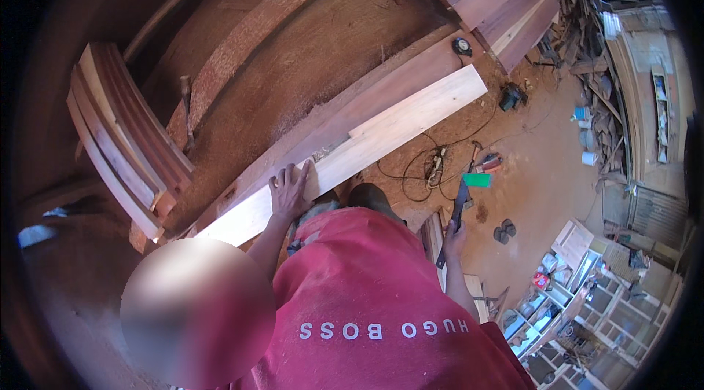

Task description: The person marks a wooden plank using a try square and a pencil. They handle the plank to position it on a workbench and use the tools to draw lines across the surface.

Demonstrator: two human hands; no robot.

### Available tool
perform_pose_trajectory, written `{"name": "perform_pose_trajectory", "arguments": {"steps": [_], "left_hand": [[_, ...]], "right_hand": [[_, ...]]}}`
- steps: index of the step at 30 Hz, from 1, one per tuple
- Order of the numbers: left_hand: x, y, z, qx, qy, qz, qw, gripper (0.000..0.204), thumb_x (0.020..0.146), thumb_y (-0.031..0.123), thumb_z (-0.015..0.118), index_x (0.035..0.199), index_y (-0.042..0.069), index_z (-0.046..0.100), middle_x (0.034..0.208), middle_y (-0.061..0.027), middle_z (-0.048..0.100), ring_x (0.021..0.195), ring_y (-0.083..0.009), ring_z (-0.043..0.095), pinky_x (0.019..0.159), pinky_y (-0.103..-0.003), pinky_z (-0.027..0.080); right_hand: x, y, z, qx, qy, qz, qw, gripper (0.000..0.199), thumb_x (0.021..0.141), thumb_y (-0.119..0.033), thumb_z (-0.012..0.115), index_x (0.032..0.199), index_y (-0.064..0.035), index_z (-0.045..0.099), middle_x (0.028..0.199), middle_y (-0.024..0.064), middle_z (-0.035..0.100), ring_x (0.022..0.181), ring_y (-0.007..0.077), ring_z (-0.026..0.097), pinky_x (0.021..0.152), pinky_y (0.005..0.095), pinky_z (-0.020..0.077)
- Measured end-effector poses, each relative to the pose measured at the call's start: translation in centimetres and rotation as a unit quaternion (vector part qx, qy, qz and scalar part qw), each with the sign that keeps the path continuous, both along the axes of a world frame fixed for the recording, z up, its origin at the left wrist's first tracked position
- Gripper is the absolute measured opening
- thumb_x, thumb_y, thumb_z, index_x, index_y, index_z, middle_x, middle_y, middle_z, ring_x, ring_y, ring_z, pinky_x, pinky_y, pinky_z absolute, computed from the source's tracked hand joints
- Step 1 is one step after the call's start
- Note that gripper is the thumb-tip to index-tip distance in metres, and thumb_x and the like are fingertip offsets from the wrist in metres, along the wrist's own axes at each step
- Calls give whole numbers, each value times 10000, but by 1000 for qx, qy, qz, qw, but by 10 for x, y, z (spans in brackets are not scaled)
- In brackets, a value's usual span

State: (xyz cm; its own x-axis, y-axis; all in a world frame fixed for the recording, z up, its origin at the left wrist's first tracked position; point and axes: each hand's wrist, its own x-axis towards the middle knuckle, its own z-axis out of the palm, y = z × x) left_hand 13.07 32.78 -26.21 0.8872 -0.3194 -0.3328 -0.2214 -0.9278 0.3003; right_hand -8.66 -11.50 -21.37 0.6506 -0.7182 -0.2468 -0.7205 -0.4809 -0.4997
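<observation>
- Brown, dusty floor (543,163) spreads around us.
- Our left hand (290,196) rests on the pale plank (411,126), fingers spread apart; the plank slants across a reddish board (411,75).
- Our right hand (454,240) is clamped round a dark, narrow tool (460,203); we cannot tell whether the green piece (477,180) at its upper end belongs to it.
- Beyond, we see a blue tub (581,113) and a white tub (589,159) near heaped wood (610,115), contents too small to make out.
- Lower right, an open shelf unit (561,293) holds small items in its compartments, one red.
</observation>
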Motion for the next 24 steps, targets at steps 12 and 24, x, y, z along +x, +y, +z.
{"name": "perform_pose_trajectory", "arguments": {"steps": [12,24], "left_hand": [[25,18,8,-36,15,18,999,1138,647,507,845,1619,241,316,1462,-179,444,1399,-362,402,1126,-625,299],[2,90,10,-17,50,106,993,1306,486,681,921,1532,113,384,1412,-156,515,1367,-342,466,1128,-590,345]], "right_hand": [[103,16,-16,-69,-116,54,989,358,1026,-261,614,1191,57,628,1058,212,692,1005,322,672,877,429,509],[190,42,5,-15,-107,211,971,344,1045,-293,599,1079,49,607,922,162,648,864,305,619,822,395,496]]}}
